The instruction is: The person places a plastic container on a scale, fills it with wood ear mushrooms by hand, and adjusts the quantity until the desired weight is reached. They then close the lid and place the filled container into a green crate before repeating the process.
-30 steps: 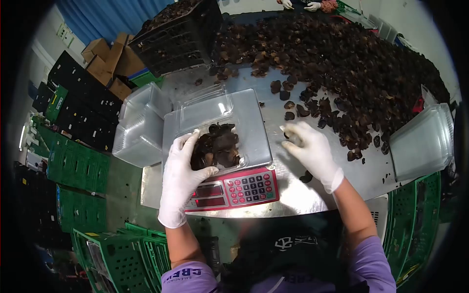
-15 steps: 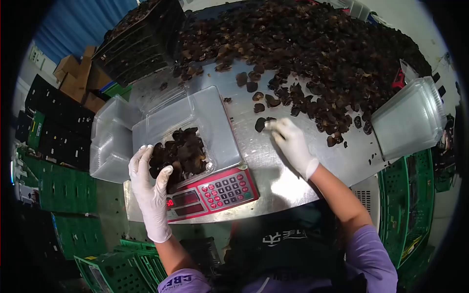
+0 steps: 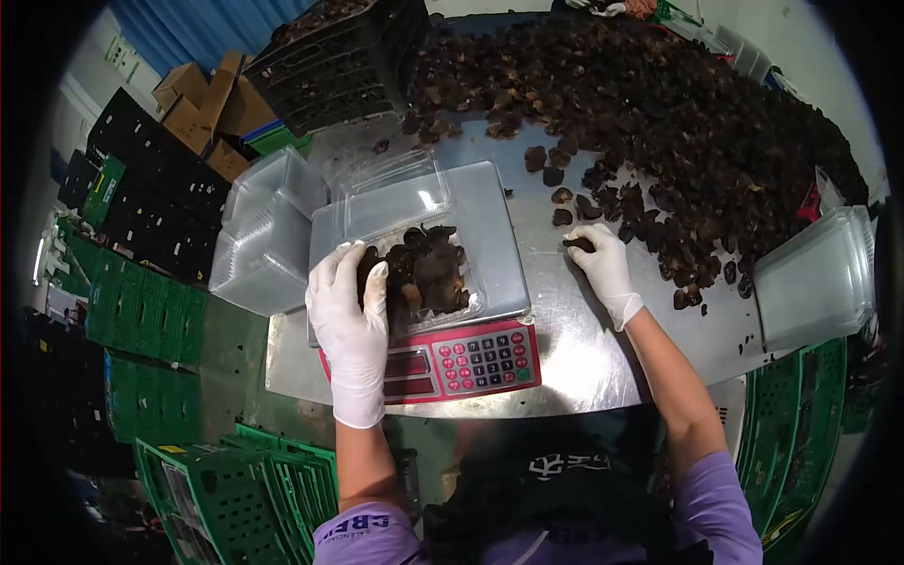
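A clear plastic clamshell container (image 3: 478, 282) sits open on the weighing scale (image 3: 490, 202), with dark brown wood ear mushrooms (image 3: 435, 268) heaped in its near half. My left hand (image 3: 350, 306), in a white glove, is at the container's left side. Its fingers and thumb curl around mushrooms at the edge of the heap; whether it also grips the container wall cannot be told. Right of the scale, above the metal table, my gloved right hand (image 3: 603, 268) pinches a small dark mushroom (image 3: 578, 244) between thumb and fingers. The scale's red keypad panel (image 3: 485, 363) faces me.
A large pile of mushrooms (image 3: 640, 104) covers the table's far side. Stacked clear containers stand left (image 3: 268, 235) and right (image 3: 815, 273). A black crate (image 3: 330, 75) of mushrooms is at the back left. Green crates (image 3: 235, 499) stand below. Another person's gloved hand (image 3: 610, 10) shows far off.
The view has shifted, so the table appears further right. My right hand still holds a mushroom, now turned more toward the scale. My left hand stays at the container's left side.
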A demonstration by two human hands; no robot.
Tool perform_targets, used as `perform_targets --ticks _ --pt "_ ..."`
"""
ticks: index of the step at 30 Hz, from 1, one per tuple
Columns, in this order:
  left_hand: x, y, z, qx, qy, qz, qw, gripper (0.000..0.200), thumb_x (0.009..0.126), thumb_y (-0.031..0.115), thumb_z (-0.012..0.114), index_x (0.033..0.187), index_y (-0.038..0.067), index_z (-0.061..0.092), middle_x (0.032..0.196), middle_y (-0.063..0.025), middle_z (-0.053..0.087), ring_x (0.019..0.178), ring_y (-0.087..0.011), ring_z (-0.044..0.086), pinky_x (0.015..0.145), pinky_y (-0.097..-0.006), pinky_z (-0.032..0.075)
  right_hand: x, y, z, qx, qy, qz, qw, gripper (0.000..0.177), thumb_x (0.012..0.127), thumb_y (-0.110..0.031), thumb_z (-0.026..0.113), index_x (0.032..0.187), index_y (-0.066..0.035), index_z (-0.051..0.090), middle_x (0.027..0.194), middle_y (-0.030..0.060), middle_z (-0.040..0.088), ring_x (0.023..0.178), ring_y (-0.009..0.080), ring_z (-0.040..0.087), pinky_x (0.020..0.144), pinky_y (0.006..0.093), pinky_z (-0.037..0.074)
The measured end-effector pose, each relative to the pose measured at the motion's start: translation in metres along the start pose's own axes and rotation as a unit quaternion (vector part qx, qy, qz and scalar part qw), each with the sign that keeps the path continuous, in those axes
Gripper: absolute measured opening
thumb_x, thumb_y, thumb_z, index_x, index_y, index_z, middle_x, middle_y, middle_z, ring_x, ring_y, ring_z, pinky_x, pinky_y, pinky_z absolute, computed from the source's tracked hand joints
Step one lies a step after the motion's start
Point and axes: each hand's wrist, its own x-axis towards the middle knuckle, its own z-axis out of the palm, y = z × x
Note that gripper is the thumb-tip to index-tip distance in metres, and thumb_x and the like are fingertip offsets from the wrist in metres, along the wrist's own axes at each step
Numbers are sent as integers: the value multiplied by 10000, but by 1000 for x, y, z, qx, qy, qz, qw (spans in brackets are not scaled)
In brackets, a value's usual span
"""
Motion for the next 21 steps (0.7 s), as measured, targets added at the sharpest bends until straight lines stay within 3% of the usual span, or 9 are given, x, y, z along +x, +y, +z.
perform_targets --ticks 3,6,7,8,9,14,15,19,21 --pt "-10 -5 -16 -57 24 -31 998 257 938 176 629 1129 5 648 1120 -169 639 1059 -326 604 948 -394 451 10 -62 -10 64 -17 -24 998 226 776 -15 695 1002 -9 700 947 58 621 855 142 597 796 259 475" --pt "-20 -13 -31 -74 58 -72 993 246 933 156 633 1122 1 654 1110 -150 642 1069 -303 595 959 -390 446 14 -153 -9 184 -96 -51 977 224 783 -16 660 1002 -8 704 966 76 614 908 162 597 807 268 467" --pt "-22 -15 -37 -72 57 -81 993 245 920 140 642 1119 -2 654 1105 -144 642 1065 -294 592 968 -385 439 17 -167 1 228 -117 -109 960 235 789 -14 655 1020 -18 699 992 77 616 912 168 601 810 267 468" --pt "-25 -17 -40 -69 59 -82 993 245 920 140 642 1119 -2 654 1105 -144 642 1065 -294 592 968 -385 439 20 -181 11 205 -133 -148 958 250 784 -13 654 1030 -31 695 995 91 617 920 187 610 808 271 477" --pt "-28 -18 -42 -73 59 -89 992 246 913 137 647 1115 -3 656 1105 -146 642 1063 -293 591 972 -383 436 24 -192 22 180 -162 -171 955 283 779 -39 685 1060 -52 707 1032 64 627 890 132 585 787 257 467" --pt "-35 -16 -53 -60 39 -97 993 238 900 82 654 1119 -11 657 1130 -118 634 1066 -237 596 976 -342 446 27 -209 79 -44 -245 -286 925 342 775 -147 721 1116 -122 694 1072 112 629 927 315 654 844 397 524" --pt "-35 -17 -55 -59 41 -98 993 238 900 82 654 1119 -11 657 1130 -118 634 1066 -237 596 976 -342 446 26 -212 78 -70 -256 -291 919 342 797 -171 707 1135 -129 688 1081 105 629 943 307 653 856 408 518" --pt "-38 -21 -56 -62 53 -113 990 264 845 53 697 1101 -7 667 1115 -117 636 1060 -244 601 967 -339 452 16 -210 49 -19 -174 -293 940 318 818 -186 684 1131 -125 687 1096 94 632 993 304 632 902 405 481" --pt "-36 -16 -59 -91 3 -105 990 280 791 106 745 1057 39 692 1073 -114 653 1041 -266 605 958 -372 440 13 -205 30 3 -178 -241 954 280 836 -182 674 1106 -111 683 1089 85 640 972 292 629 888 400 476"
